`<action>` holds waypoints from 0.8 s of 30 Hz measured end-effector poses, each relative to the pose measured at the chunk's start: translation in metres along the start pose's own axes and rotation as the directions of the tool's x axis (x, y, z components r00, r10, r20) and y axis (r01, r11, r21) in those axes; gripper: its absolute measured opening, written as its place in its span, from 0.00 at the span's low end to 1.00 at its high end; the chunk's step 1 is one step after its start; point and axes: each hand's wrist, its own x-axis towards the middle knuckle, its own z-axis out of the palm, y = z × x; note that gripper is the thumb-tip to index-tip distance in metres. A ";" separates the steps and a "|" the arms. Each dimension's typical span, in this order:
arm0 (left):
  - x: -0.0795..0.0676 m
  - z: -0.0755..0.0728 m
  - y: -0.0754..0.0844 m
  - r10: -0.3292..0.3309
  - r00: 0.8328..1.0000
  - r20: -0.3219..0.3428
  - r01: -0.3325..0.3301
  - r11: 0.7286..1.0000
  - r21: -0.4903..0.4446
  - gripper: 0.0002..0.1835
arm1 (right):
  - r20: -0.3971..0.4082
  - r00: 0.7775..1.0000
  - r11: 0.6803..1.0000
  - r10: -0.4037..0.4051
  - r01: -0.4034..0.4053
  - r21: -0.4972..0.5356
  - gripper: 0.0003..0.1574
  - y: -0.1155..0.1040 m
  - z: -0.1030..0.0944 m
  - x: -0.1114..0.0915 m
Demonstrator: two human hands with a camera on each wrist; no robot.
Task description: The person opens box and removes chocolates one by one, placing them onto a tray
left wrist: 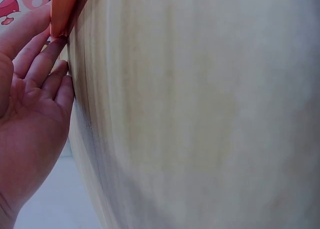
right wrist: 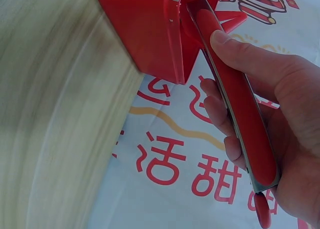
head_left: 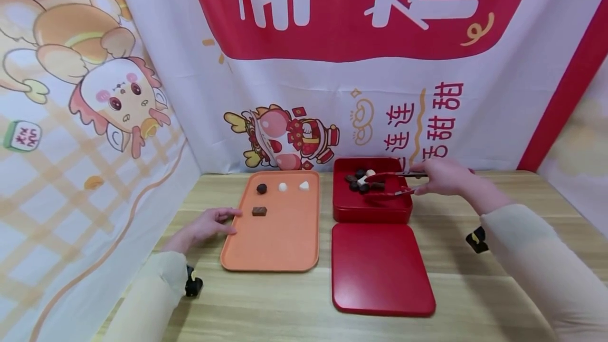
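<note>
The right hand point(head_left: 442, 177) has its grip wrapped round glossy red tongs point(right wrist: 245, 124) with silvery metal edges, their two tips spread inside a deep red box point(head_left: 372, 213) by the counter's point(head_left: 266, 305) far edge, among small dark and white pieces point(head_left: 363, 187). The left hand's point(head_left: 211, 224) grip is loose, fingers touching the left edge of an orange tray point(head_left: 285, 244). Along the tray's far edge sit a dark ball point(head_left: 262, 188), a rounded white piece point(head_left: 283, 187) and a white triangular one point(head_left: 304, 186); a brown rectangular block point(head_left: 259, 211) lies nearer. A flat red lid point(head_left: 382, 268) lies just before the box.
</note>
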 end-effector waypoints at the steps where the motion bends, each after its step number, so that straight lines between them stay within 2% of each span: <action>1: 0.000 0.000 0.000 -0.010 1.000 -0.001 0.010 1.000 -0.009 0.31 | 0.006 1.000 1.000 -0.003 0.003 -0.002 0.36 0.000 0.001 0.000; 24: -0.002 0.000 0.003 0.017 1.000 0.003 -0.017 1.000 -0.023 0.31 | 0.013 1.000 1.000 -0.014 0.015 -0.021 0.33 0.002 0.006 0.003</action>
